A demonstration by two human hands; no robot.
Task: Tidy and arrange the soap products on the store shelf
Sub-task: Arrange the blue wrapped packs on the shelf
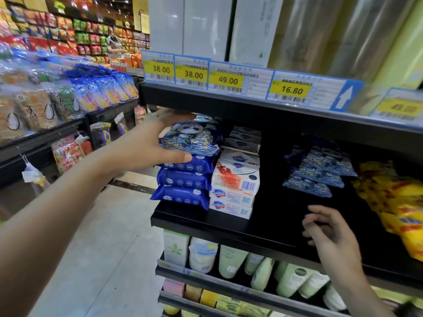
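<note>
Two hands noted: your left hand (158,143) grips the panda soap pack (192,136) atop the blue stack (185,181); your right hand (329,232), right of that stack, hangs loosely spread.

Left hand (160,143) fingertips hidden behind the patterned soap pack (192,139). White soap boxes (243,140) at the back sit in shadow under the upper shelf, count unclear. Yellow packs (398,202) blurred and cut off by the right edge. Rightmost price tag (402,107) blurred and cropped. Small print on all tags unreadable.
</note>
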